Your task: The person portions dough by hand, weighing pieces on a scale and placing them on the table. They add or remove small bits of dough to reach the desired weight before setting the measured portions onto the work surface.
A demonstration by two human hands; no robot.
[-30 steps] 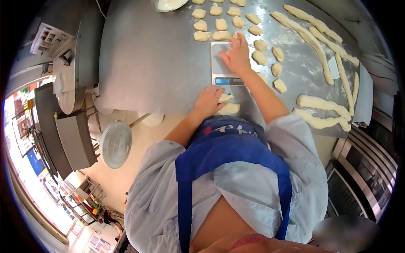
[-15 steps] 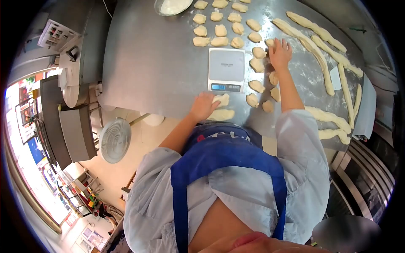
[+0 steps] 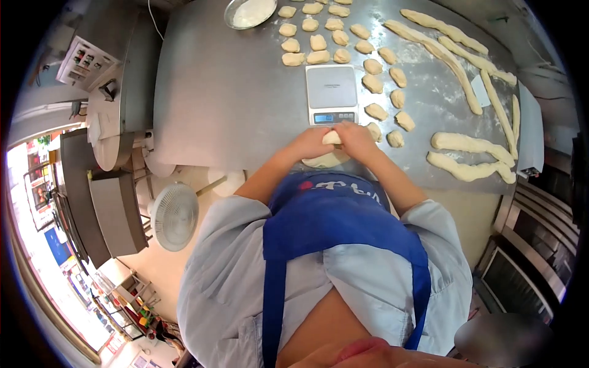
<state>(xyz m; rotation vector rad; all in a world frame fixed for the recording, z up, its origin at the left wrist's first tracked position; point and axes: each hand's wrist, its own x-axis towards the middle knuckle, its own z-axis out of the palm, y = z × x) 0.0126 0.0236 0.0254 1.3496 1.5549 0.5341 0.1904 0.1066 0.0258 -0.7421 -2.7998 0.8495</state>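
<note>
Both hands meet at the front edge of the table, just below the kitchen scale (image 3: 331, 89). My left hand (image 3: 309, 145) and my right hand (image 3: 357, 141) grip a piece of dough (image 3: 332, 138) from its two sides, fingers curled round it. Under my hands lies a flattened strip of dough (image 3: 326, 161). The scale's small display is lit, but its digits are too small to read. Close to my right hand are small dough lumps (image 3: 396, 139), part of columns running up beside the scale.
Rows of dough lumps (image 3: 318, 42) sit behind the scale. A metal bowl of white flour (image 3: 250, 13) stands at the back. Long dough ropes (image 3: 442, 58) and thicker ones (image 3: 469, 144) lie right, beside a white scraper-like sheet (image 3: 480, 92). A fan (image 3: 175, 216) stands left.
My right hand has come from the lumps right of the scale to the front edge, joining my left hand. The dough there is now held between both hands.
</note>
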